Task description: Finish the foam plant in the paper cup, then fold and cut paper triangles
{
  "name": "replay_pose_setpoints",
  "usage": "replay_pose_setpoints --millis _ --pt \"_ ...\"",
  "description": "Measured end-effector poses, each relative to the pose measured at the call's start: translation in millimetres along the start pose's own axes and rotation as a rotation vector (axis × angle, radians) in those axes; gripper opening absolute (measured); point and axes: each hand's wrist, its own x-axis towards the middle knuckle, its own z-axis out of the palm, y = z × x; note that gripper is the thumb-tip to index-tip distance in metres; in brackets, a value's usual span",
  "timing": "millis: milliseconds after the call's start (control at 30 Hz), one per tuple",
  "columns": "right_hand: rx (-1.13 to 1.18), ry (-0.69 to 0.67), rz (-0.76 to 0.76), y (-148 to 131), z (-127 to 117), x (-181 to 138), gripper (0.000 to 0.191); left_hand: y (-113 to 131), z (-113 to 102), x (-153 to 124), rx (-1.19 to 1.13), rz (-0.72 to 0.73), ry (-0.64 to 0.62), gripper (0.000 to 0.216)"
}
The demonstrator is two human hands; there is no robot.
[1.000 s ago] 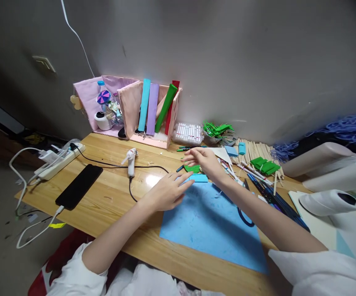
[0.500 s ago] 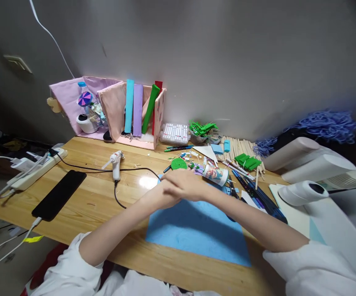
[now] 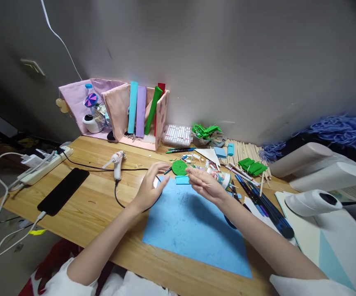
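Observation:
Above the far left edge of a blue sheet (image 3: 193,230), my left hand (image 3: 149,188) is open, its fingers bent and the thumb held away from them. My right hand (image 3: 205,185) is over the sheet's far right part, with fingertips pressed together. Whatever is in that pinch, if anything, is too small or hidden to make out. A round green disc (image 3: 179,167) lies between and just beyond the hands. Near the right fingertips is a flat light-blue strip (image 3: 182,180). Partly behind the right hand, a printed paper cup (image 3: 224,179) lies on its side.
On the left are a hot glue gun (image 3: 117,165), a black phone (image 3: 64,191) and a power strip (image 3: 46,165). Pink boxes (image 3: 116,111) with paper rolls stand behind. Pens (image 3: 254,191), wooden sticks (image 3: 242,150) and a white thread cone (image 3: 312,202) lie right.
My hands were clasped together above the blue sheet; now they are apart, the left moved left and the right moved right. The light-blue strip has come into view between them.

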Motion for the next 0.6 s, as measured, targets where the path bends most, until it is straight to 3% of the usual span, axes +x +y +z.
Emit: replay_pose_setpoints --millis 67,133,267,333,400,500,600 --pt "0.097 0.061 -0.059 1 -2 1 0.021 -11 4 -3 -0.170 -0.214 0.046 0.031" --pt "0.123 0.050 -0.102 5 -1 3 0.031 -17 13 -4 -0.279 -0.331 -0.021 0.036" --pt "0.120 -0.034 -0.167 16 7 7 0.038 -15 36 -2 -0.319 -0.362 -0.289 0.036" --pt "0.141 -0.064 -0.195 19 9 7 0.037 -12 45 1 -0.351 -0.385 -0.347 0.032" --pt "0.169 -0.080 -0.205 20 11 5 0.036 -12 51 5 -0.371 -0.432 -0.298 0.032" --pt "0.161 -0.082 -0.199 20 15 2 0.052 -15 58 10 -0.344 -0.478 -0.168 0.033" --pt "0.068 -0.056 -0.202 21 19 -1 0.056 -18 64 12 -0.302 -0.496 -0.125 0.036"
